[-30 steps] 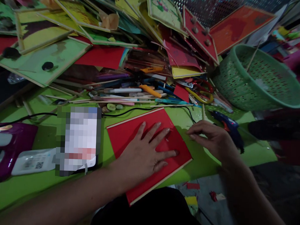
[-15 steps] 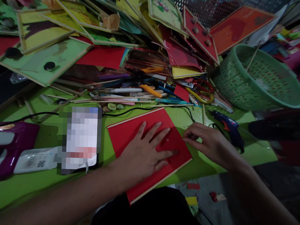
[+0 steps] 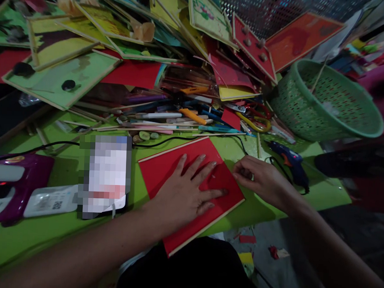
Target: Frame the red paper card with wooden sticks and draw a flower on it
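The green counter runs across the middle of the frame, with a heap of framed pictures filling the top and a green basket standing at the upper right. At the centre lies a red board, turned at an angle on the counter, its lowest corner seeming to reach past the near edge, above the dark clothing at the bottom of the frame.

The left hand rests flat on the board, fingers spread apart. The right hand is at the board's right-hand edge, fingers curled towards the thumb; I cannot tell whether they pinch anything or quite meet.

Right of that hand sits a glue gun with a small red light showing. Smaller again are two thin pale sticks on the board, one along its upper-left edge, one along its lower-right edge.

If the left hand pressed unevenly, the overhanging corner could tip or the board skid. A sideways swing of the right hand could knock the glue gun, and burn skin if its nozzle is hot. A rub against either stick might shift it, should its bond be weak.
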A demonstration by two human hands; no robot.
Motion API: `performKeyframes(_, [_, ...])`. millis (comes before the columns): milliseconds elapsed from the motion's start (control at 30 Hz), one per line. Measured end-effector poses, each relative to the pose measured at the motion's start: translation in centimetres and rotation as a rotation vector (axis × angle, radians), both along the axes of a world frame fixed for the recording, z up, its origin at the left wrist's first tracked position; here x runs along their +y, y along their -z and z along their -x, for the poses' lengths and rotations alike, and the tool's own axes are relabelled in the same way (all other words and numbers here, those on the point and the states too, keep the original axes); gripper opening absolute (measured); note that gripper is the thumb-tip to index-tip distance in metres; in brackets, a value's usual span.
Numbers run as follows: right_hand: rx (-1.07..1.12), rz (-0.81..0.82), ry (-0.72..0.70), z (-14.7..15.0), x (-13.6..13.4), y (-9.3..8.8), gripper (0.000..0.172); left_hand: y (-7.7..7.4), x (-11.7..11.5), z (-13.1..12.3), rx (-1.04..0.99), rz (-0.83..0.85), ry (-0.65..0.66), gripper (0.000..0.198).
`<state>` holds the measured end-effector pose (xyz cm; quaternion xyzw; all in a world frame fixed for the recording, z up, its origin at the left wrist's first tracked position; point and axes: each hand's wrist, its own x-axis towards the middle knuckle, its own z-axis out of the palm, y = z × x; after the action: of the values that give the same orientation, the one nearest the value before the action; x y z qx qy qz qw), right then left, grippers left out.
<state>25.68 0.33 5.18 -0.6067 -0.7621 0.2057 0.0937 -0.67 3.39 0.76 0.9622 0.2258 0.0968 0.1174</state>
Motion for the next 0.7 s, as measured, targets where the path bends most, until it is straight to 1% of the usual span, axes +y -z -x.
performKeyframes(167, [0.051,0.062,-0.003,-1.0,0.1,0.1,0.016,0.1,0.0,0.1,-0.006,-0.007,0.009,0.047])
performKeyframes(267, [0.079,0.095,0.01,-1.0,0.0,0.0,0.015,0.3,0.0,0.2,-0.01,-0.011,0.007,0.046])
performKeyframes(400, [0.038,0.037,-0.015,-0.3,-0.2,-0.4,0.012,0.2,-0.1,0.1,-0.01,-0.011,0.003,0.048])
performKeyframes(533, [-0.029,-0.013,-0.034,0.3,-0.3,-0.4,0.014,-0.1,-0.1,0.1,-0.008,-0.007,-0.006,0.049])
performKeyframes(700, [-0.131,-0.042,0.01,0.6,0.1,0.0,0.015,0.0,-0.1,0.2,-0.014,-0.032,-0.005,0.048])
